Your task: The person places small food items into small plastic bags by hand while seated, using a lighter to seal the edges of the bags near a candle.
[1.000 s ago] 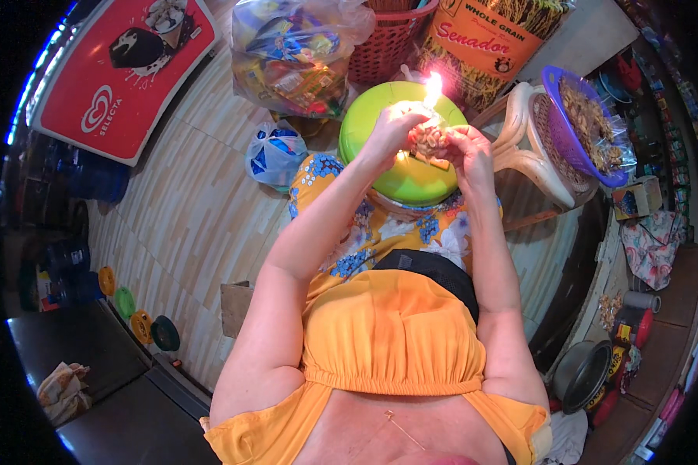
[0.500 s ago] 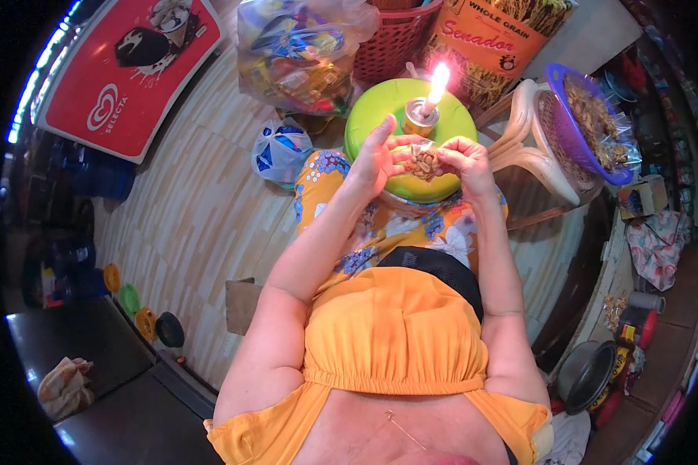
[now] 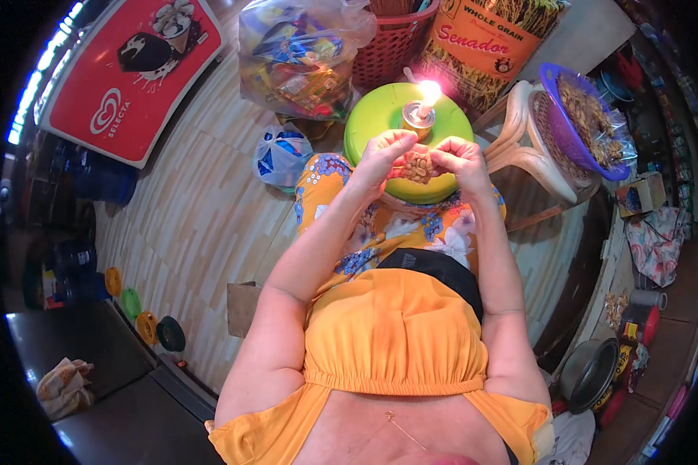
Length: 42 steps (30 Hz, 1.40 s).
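Between my hands is a small clear plastic packet of peanuts (image 3: 419, 168). My left hand (image 3: 381, 159) pinches its upper left side, thumb against fingers. On the other side, the fingertips of my right hand (image 3: 461, 160) close on the packet's upper right edge. Just beyond the packet burns a lit candle (image 3: 426, 108), standing upright in a metal can (image 3: 416, 122). The can rests on a round lime-green surface (image 3: 368, 116) in front of my knees. The packet's top edge is partly hidden by my fingers.
A purple basin (image 3: 554, 85) of more peanut packets sits on a pale chair (image 3: 512, 128) at the right. Behind the candle stand a red basket (image 3: 388, 46) and a grain sack (image 3: 481, 46). Large (image 3: 298, 66) and small plastic bags (image 3: 281, 155) lie left of the green surface.
My left fingers, stretched out before, have closed into a pinch on the packet. The packet has shifted slightly left, and my right hand has moved a little left with it.
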Tool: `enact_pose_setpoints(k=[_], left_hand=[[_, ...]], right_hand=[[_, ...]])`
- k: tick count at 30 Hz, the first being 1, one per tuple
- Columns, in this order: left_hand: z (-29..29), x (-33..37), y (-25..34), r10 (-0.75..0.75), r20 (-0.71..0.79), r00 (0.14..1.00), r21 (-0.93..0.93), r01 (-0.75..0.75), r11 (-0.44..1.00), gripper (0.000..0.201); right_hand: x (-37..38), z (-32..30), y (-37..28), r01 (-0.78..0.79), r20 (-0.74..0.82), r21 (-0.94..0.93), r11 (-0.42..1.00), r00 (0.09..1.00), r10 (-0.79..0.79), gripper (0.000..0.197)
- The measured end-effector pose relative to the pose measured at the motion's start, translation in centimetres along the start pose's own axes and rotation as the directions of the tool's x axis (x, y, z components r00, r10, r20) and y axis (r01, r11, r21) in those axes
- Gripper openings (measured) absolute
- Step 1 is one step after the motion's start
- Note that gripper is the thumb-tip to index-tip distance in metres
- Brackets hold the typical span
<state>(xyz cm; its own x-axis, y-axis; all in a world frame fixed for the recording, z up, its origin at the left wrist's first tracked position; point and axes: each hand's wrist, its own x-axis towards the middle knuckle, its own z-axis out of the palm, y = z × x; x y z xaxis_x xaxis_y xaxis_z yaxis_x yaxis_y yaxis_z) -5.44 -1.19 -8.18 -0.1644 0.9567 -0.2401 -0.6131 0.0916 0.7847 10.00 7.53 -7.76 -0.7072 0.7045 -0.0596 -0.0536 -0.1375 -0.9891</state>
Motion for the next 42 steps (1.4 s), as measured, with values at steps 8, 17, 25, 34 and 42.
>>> enact_pose_setpoints(k=[8, 17, 25, 34, 42], left_hand=[[-0.5, 0.8, -0.8, 0.102, -0.083, 0.991, -0.001, -0.103, 0.995, 0.011], [1.0, 3.0, 0.4, 0.133, -0.158, 0.978, -0.107, -0.151, 0.983, 0.011], [-0.2, 5.9, 0.8, 0.165, -0.131, 0.978, -0.072, -0.176, 0.982, 0.012], [1.8, 5.6, 1.7, 0.14, -0.141, 0.98, -0.149, -0.16, 0.976, 0.01], [1.3, 3.3, 0.4, 0.129, -0.082, 0.988, 0.014, -0.128, 0.992, 0.011]], right_hand=[[0.5, 1.2, 0.7, 0.016, -0.102, 0.103, 0.995, 0.995, -0.005, 0.005], [3.6, 1.4, 0.0, 0.107, -0.253, 0.101, 0.989, 0.964, -0.078, 0.003], [6.2, 1.0, 0.2, 0.213, -0.293, 0.282, 0.936, 0.948, -0.128, 0.009], [6.5, 0.4, 0.8, 0.248, -0.363, 0.259, 0.934, 0.921, -0.143, 0.008], [3.7, 0.8, 0.7, 0.155, -0.26, 0.108, 0.982, 0.958, -0.123, 0.002]])
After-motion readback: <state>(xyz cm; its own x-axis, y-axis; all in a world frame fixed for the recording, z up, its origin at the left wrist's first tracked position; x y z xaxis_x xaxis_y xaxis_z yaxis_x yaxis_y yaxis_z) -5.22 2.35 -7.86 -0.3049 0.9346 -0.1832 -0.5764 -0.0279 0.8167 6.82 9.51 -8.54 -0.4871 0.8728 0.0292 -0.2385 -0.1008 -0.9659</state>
